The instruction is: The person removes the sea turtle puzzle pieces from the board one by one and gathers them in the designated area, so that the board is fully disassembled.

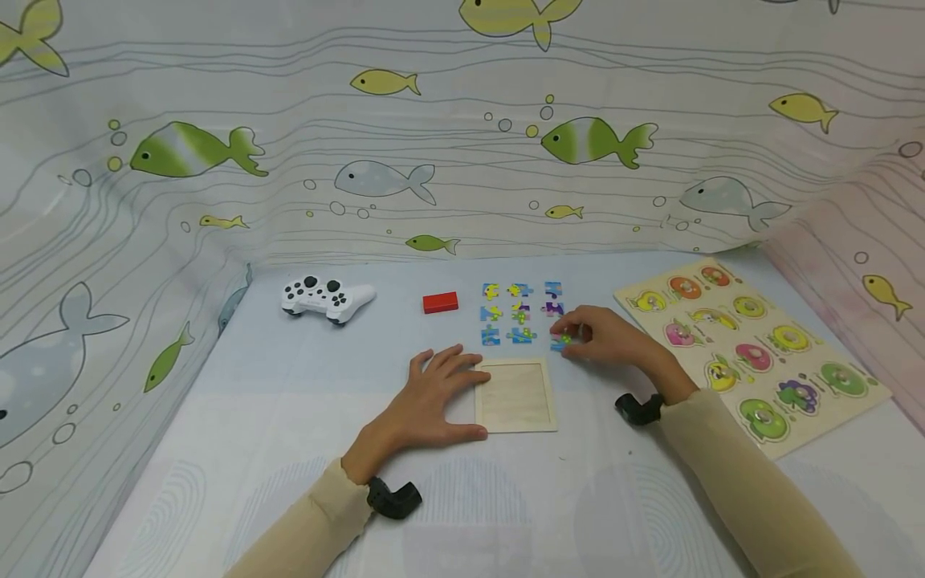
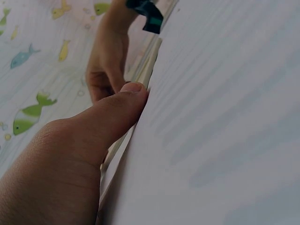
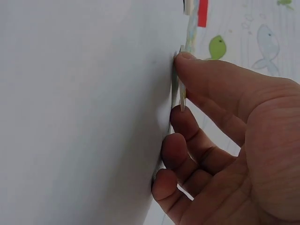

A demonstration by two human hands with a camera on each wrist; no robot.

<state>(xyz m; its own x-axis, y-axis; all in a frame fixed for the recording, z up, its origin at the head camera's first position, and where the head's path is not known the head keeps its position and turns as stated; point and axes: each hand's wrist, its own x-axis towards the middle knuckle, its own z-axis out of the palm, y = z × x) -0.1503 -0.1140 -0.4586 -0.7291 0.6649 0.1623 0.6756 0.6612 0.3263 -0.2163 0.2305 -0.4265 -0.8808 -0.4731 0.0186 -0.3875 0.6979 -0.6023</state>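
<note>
My right hand (image 1: pixel 603 333) pinches a jigsaw piece (image 1: pixel 560 341) at the near right corner of a small group of pieces. In the right wrist view that piece, seen edge-on, stands between thumb (image 3: pixel 197 65) and finger, just off the tabletop. My left hand (image 1: pixel 433 401) lies spread at the left side of a square wooden puzzle tray (image 1: pixel 516 397), its fingertips and thumb at the tray's rim. Bare wood shows inside the tray. Behind it the other jigsaw pieces (image 1: pixel 520 313), blue with yellow and purple parts, lie in rows.
A red block (image 1: pixel 440 303) lies left of the pieces, and a white game controller (image 1: pixel 328 299) is farther left. On the right is a wooden fruit peg board (image 1: pixel 694 337), close to my right forearm. A fish-patterned curtain (image 1: pixel 448 160) rises behind the table.
</note>
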